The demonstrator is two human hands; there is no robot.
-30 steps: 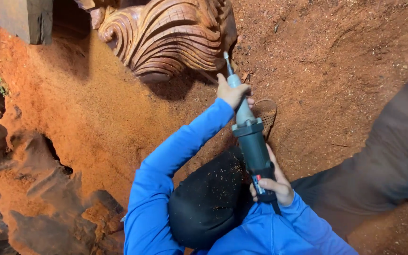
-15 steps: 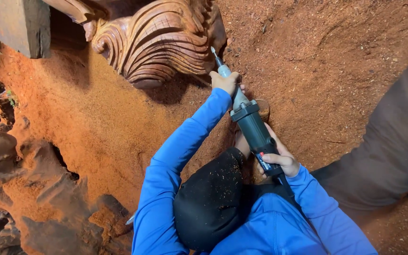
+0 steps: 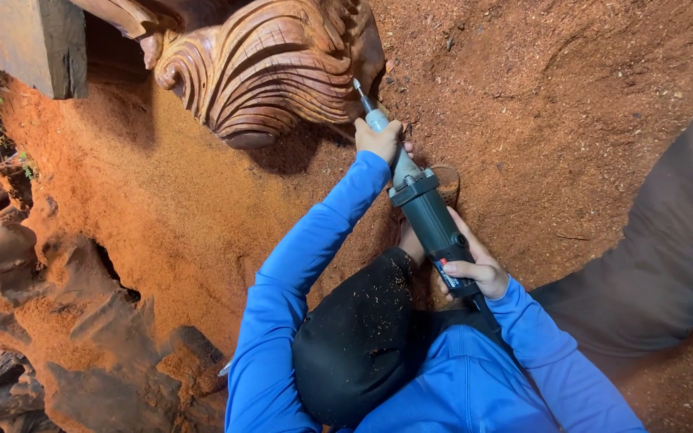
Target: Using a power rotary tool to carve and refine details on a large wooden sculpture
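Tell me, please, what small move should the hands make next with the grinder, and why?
Probably ease the grinder's tip slightly left into the carved wood. The left hand grips the tool's neck, the right hand its rear; the tip sits at the carving's right edge, contact unclear.

No packages, signs or screens show anywhere in view. The only label-like mark is a small red and white patch on the dark green body of the power tool (image 3: 431,220), too small to make out.
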